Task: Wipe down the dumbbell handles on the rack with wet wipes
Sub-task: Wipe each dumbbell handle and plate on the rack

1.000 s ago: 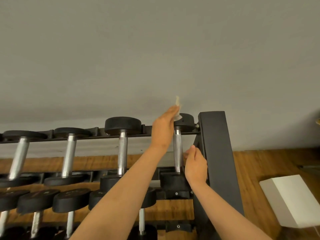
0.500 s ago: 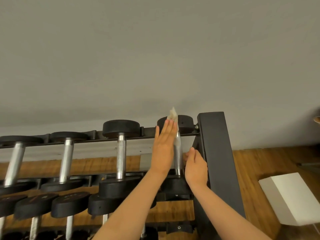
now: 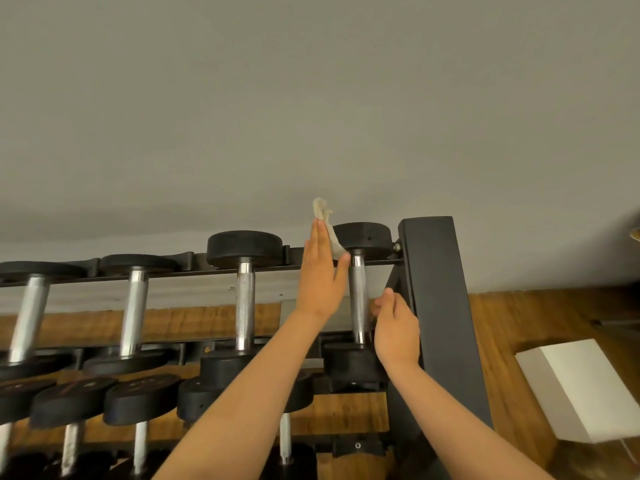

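Observation:
A black rack point(image 3: 438, 306) holds a top row of dumbbells with silver handles and black ends. My left hand point(image 3: 320, 271) is raised with fingers straight, pinching a crumpled off-white wet wipe point(image 3: 329, 230) between thumb and fingers, just left of the rightmost dumbbell handle point(image 3: 358, 299). The wipe sticks up above the fingertips beside that dumbbell's far end. My right hand point(image 3: 396, 327) rests low at the right side of the same handle, fingers curled near it; whether it grips the handle is unclear. A second row of dumbbells point(image 3: 142, 400) lies below.
The rack's thick black upright stands right beside my right hand. A white box point(image 3: 581, 389) lies on the wooden floor point(image 3: 554, 317) to the right. A grey wall point(image 3: 311, 98) fills the upper view. More dumbbells point(image 3: 244, 299) line the top row to the left.
My left hand opened from a curled grip at the handle's top to straight fingers, sliding down and then back up with the wipe. My right hand stayed by the handle's lower end.

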`<action>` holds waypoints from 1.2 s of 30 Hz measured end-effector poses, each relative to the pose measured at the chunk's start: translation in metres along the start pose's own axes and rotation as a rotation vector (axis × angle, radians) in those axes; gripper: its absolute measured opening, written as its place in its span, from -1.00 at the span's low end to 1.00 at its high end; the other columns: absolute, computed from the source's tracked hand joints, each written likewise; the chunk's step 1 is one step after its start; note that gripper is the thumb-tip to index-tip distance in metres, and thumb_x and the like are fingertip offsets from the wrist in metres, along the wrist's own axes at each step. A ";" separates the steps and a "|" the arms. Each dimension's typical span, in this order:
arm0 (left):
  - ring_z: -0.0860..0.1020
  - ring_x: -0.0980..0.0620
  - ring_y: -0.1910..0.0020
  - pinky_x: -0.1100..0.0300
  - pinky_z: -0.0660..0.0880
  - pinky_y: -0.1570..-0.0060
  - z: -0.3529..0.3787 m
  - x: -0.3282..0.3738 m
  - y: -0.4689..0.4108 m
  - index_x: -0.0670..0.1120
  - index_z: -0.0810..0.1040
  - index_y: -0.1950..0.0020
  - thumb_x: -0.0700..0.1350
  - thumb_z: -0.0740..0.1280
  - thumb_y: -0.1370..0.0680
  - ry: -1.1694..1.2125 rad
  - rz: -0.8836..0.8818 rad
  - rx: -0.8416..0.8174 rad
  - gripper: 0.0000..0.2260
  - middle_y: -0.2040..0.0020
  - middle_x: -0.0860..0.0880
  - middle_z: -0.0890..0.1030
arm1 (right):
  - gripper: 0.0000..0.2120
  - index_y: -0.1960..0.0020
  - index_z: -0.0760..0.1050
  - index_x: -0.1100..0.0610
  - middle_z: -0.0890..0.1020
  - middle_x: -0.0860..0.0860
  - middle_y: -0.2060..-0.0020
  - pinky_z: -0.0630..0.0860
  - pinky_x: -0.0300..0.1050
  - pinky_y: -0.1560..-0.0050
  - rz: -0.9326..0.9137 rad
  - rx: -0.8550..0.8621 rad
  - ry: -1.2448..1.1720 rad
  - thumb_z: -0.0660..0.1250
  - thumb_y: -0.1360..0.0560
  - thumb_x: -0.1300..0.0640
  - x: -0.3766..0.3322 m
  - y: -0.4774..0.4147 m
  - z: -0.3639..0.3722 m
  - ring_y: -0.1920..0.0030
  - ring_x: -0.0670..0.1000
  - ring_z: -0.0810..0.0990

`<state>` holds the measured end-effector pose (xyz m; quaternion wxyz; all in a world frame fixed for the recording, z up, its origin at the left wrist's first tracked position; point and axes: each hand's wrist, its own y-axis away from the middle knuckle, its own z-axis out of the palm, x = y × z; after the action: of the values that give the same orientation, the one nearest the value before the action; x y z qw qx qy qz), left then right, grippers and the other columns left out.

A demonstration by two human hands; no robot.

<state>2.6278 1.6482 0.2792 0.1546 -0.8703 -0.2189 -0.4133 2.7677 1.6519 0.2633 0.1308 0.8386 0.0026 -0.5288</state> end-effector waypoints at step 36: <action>-0.20 -0.08 -0.59 -0.01 -0.22 -0.55 0.000 0.022 -0.016 -0.20 -0.07 -0.61 0.32 -0.02 -0.58 -0.624 0.474 -0.138 -0.21 -0.62 -0.15 -0.11 | -0.61 0.06 0.51 0.10 0.59 -0.05 0.21 0.37 -0.20 0.26 0.009 -0.010 0.040 -0.01 -0.68 -0.05 -0.001 -0.002 0.000 0.18 -0.13 0.53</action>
<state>2.6328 1.6675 0.2979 0.1128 -0.9888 -0.0200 -0.0957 2.7670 1.6539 0.2636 0.1374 0.8484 0.0040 -0.5112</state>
